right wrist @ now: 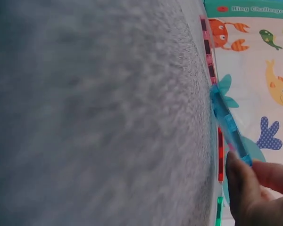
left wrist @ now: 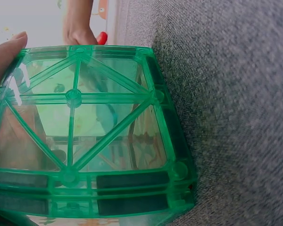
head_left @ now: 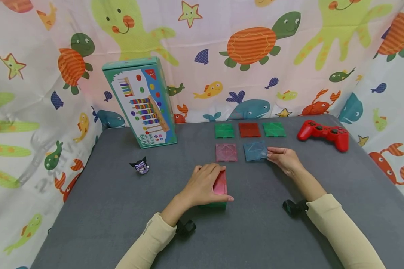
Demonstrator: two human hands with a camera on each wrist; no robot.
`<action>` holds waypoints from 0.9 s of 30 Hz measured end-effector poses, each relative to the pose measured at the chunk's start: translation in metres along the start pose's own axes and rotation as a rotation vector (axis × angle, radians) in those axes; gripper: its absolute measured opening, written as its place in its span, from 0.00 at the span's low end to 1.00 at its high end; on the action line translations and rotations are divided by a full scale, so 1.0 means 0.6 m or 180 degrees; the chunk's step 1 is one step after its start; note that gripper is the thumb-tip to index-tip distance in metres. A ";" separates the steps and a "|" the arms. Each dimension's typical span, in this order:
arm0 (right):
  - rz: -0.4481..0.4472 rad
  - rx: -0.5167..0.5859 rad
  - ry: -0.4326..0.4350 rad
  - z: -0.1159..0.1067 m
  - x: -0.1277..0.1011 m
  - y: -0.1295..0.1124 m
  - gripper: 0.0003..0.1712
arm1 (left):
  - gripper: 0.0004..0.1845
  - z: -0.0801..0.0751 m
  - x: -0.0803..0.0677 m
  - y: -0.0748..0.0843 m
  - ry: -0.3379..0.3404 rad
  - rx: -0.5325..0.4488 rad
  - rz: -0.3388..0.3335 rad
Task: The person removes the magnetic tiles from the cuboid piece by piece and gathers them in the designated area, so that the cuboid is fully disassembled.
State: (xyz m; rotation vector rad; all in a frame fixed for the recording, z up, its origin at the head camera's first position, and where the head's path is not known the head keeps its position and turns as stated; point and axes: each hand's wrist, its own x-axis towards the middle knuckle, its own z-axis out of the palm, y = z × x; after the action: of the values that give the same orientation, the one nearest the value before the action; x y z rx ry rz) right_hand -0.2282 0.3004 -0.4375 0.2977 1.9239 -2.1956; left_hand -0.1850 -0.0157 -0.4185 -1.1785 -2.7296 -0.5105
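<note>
A small box of magnetic tiles (head_left: 220, 184), red-pink on top and green on the near side, stands at the middle of the table. My left hand (head_left: 205, 185) reaches over it and grips it, the fingers bent over the far edge and the thumb along the near right. The left wrist view shows its green tile wall (left wrist: 78, 98) up close. My right hand (head_left: 284, 160) pinches the right edge of a blue magnetic tile (head_left: 255, 151) between thumb and fingers. In the right wrist view that blue tile (right wrist: 230, 123) is tilted, its held edge raised off the table.
A pink tile (head_left: 226, 152) lies left of the blue one. Behind them lie a green tile (head_left: 224, 130), a red tile (head_left: 250, 130) and another green tile (head_left: 274, 129). A red game controller (head_left: 323, 134), a toy box (head_left: 143, 104) and a small dark figurine (head_left: 141, 166) stand around.
</note>
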 end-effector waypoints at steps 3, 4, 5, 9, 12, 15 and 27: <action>-0.0087 -0.0425 0.0093 0.003 0.008 0.003 0.30 | 0.45 0.000 -0.002 0.002 0.0010 -0.0013 -0.0018; -0.0135 -0.0562 0.0135 0.005 0.011 0.004 0.29 | 0.45 0.000 -0.002 0.003 0.0016 -0.0013 -0.0022; -0.0190 -0.0700 0.0175 0.005 0.012 0.006 0.28 | 0.45 0.000 -0.002 0.003 0.0018 -0.0007 -0.0026; -0.0403 -0.1240 0.0327 0.011 0.015 0.010 0.26 | 0.46 -0.001 -0.003 0.004 0.0022 0.0011 -0.0034; -0.0502 -0.1594 0.0432 0.016 0.016 0.011 0.25 | 0.46 -0.002 -0.004 0.004 0.0017 0.0006 -0.0043; -0.0557 -0.1815 0.0529 0.021 0.012 0.010 0.26 | 0.46 -0.002 -0.004 0.005 0.0017 0.0004 -0.0054; -0.0518 -0.1325 -0.1124 0.147 -0.079 0.017 0.26 | 0.50 -0.010 -0.011 -0.016 0.0058 -0.0310 -0.0133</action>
State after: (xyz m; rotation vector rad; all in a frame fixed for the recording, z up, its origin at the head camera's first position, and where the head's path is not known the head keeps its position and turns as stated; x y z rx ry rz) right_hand -0.1811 0.2128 -0.4225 -0.3016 2.1796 -1.7187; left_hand -0.1873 -0.0283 -0.4172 -1.1341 -2.7477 -0.6631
